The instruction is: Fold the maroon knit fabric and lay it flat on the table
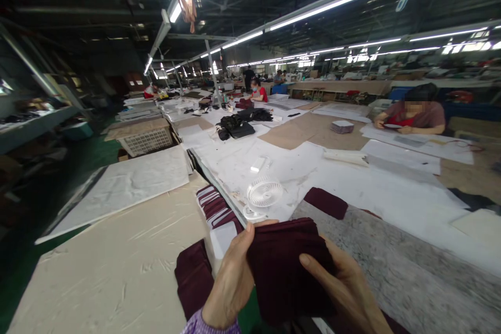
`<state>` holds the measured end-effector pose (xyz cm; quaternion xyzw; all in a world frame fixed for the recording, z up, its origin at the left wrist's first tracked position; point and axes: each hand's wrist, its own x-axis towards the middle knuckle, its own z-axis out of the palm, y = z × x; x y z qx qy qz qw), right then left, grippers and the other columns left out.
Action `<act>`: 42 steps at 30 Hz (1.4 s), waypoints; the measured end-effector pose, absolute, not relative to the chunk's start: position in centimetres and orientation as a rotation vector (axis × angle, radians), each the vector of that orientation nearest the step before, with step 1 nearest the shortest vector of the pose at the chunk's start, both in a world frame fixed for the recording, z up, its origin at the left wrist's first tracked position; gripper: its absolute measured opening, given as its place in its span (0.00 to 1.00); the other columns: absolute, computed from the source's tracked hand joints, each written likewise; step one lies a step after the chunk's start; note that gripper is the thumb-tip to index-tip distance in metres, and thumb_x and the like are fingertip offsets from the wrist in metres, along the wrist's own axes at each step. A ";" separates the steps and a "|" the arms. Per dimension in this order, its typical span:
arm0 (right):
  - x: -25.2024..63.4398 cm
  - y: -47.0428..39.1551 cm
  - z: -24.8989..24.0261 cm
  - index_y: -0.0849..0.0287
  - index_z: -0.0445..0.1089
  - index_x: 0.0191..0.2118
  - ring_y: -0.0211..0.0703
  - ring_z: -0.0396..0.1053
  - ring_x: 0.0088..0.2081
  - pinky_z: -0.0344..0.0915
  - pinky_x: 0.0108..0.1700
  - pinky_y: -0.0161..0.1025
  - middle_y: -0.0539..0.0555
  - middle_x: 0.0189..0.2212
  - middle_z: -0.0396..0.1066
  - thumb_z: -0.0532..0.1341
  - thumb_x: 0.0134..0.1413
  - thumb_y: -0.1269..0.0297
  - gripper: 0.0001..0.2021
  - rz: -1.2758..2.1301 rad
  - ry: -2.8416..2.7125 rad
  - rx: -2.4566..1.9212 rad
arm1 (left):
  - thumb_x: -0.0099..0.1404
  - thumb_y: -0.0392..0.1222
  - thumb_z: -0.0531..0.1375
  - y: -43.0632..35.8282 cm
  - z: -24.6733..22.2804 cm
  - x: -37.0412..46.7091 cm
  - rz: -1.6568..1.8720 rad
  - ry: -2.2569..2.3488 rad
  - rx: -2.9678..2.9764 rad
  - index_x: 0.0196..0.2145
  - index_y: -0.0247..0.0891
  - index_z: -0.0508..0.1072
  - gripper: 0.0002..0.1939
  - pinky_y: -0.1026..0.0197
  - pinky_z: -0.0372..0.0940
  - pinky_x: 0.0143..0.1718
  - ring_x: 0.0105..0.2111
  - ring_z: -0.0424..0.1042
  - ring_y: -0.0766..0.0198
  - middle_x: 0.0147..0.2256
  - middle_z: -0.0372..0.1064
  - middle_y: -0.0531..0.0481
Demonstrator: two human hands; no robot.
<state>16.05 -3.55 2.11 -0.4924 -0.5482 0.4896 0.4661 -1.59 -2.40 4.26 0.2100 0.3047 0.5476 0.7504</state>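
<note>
Near table edge — two hands (230, 276) (344, 287) hold one maroon cloth (284, 266).

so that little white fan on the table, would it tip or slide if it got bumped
The fan probably tips easily: its round head stands upright on a small base. It looks like light plastic, so a nudge would likely slide it across the smooth white sheet. The grille looks thin, perhaps fragile.
</note>
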 end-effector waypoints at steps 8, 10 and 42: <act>16.0 -3.6 2.5 0.52 0.71 0.49 0.52 0.72 0.45 0.70 0.44 0.42 0.53 0.44 0.75 0.62 0.53 0.55 0.17 1.328 -1.302 -1.225 | 0.65 0.51 0.52 -2.4 4.6 -1.7 1.156 0.673 0.438 0.46 0.32 0.74 0.22 0.50 0.61 0.53 0.48 0.71 0.49 0.42 0.76 0.40; 15.8 -3.6 2.3 0.51 0.70 0.50 0.52 0.71 0.46 0.70 0.44 0.42 0.52 0.44 0.75 0.62 0.53 0.55 0.18 1.349 -1.271 -1.220 | 0.65 0.52 0.52 -2.4 4.6 -1.6 1.144 0.686 0.455 0.46 0.32 0.74 0.23 0.49 0.61 0.52 0.47 0.72 0.49 0.42 0.76 0.40; 16.5 -3.1 3.8 0.51 0.70 0.38 0.43 0.68 0.37 0.68 0.40 0.40 0.50 0.38 0.68 0.63 0.54 0.60 0.06 1.208 -1.414 -1.056 | 0.55 0.42 0.66 -3.2 2.6 -1.9 1.151 0.881 0.652 0.41 0.36 0.78 0.15 0.52 0.66 0.49 0.45 0.73 0.49 0.39 0.78 0.43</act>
